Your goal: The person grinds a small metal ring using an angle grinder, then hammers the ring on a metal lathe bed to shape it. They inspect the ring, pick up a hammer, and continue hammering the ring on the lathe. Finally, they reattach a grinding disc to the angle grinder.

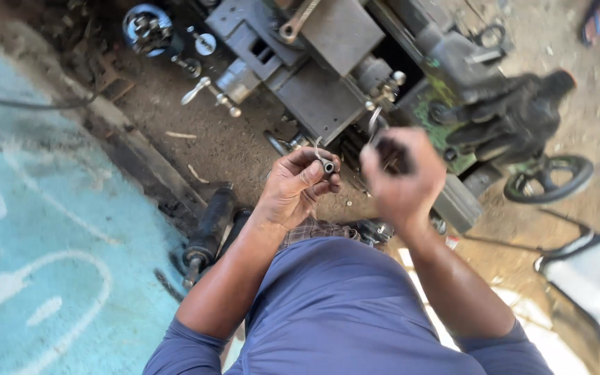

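**A:** While I watch from the head view, can you tell me what the hands are doing?

**B:** I see the left hand (298, 186) closed around a small metal part (326, 166), pinched between thumb and fingers, so its end sticks out toward the other hand. A thin wire loop seems to rise from it, though it is too small for me to be sure.

**A:** And the right hand (403, 177)?

**B:** It is curled into a fist on something dark, a handle perhaps. It is blurred, so I cannot tell what the thing is. I judge that both hands are raised in front of the chest, close together, to bring the part and that dark thing to meet where the eyes can follow.

**A:** Where is the part against the rest?

**B:** It is in the air above the dirt floor (210, 142), just in front of the lathe (328, 76), touching nothing but the fingers.

**A:** Why is the spanner (297, 21) lying up there?

**B:** It rests flat on top of the lathe, I think to stay within reach. A black handwheel (548, 178) sits at the right end of the machine.

**A:** Any containers?

**B:** I see only one candidate, a round metal thing (146, 28) at the upper left with bits inside. Whether it is a tin or a machine part, I cannot tell. A black cylinder (210, 226) lies on the floor by the left forearm.
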